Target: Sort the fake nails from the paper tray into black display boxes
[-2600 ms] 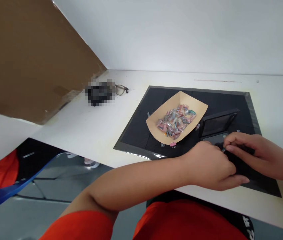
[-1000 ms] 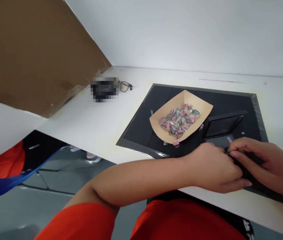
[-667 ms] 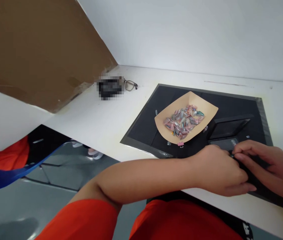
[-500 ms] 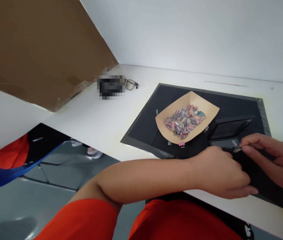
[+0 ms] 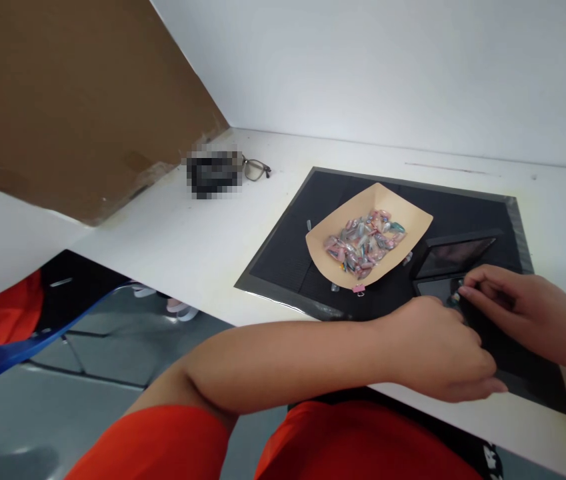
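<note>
My right hand (image 5: 517,300) pinches a small shiny nail-like piece (image 5: 457,295) over the lower half of an open black case (image 5: 435,289). My left hand (image 5: 443,350) is closed with its back toward the camera, just in front of the case; its fingertips, and anything they hold, are hidden. The case's raised lid (image 5: 455,257) has a dark inner face. To the left, a tan paper tray (image 5: 321,250) holds several pink, clear and green glossy pieces (image 5: 363,243). A pink binder clip (image 5: 359,289) lies at the tray's near edge.
A black mat (image 5: 283,267) lies on the white table (image 5: 183,260). Loose pieces lie beside the tray. Eyeglasses (image 5: 254,169) and a blurred black object (image 5: 213,175) are at the back left. Brown cardboard (image 5: 83,100) stands on the left.
My right hand has moved left with the piece, closer to my left hand and the case. The whole view has shifted slightly; my left hand has kept its closed pose.
</note>
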`<state>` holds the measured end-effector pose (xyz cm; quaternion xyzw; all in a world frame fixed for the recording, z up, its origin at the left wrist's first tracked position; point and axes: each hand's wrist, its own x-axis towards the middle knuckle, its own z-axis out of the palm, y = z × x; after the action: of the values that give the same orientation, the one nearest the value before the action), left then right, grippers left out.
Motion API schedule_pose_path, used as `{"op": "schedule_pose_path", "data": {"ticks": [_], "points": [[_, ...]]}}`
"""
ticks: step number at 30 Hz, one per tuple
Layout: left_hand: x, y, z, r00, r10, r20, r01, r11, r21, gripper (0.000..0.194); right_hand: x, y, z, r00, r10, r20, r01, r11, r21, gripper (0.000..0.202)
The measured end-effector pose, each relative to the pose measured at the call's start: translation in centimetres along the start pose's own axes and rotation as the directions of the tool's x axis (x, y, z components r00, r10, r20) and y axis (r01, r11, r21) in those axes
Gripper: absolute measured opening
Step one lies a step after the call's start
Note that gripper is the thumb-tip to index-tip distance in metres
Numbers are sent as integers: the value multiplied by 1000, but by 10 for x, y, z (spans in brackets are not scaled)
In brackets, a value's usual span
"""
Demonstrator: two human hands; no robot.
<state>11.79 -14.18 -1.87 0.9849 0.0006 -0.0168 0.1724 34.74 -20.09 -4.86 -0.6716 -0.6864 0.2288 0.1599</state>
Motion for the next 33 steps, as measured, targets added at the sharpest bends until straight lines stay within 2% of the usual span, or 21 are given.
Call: {"op": "schedule_pose_path", "data": {"ticks": [5,12,23,29,33], "points": [[-1,-1,5,999,20,-35,-19,1000,7,50,3,2,-4,1000,-2,-12,2,1000,-13,68],[-1,-4,14,988,53,-142,-53,999,3,47,3,-1,0,999,-32,-31,30,999,-45,70],[0,-2,6,999,35,-40,-33,999,33,48,11,-14,13,981,23,-194,-41,995,-89,78],[0,-4,10,995,56,-77,-53,998,46,48,12,-22,14,976,49,-211,-72,992,-103,85],[-1,-5,17,988,67,-139,-60,997,53,45,15,-23,16,977,73,-201,-99,988,-120,85]]}}
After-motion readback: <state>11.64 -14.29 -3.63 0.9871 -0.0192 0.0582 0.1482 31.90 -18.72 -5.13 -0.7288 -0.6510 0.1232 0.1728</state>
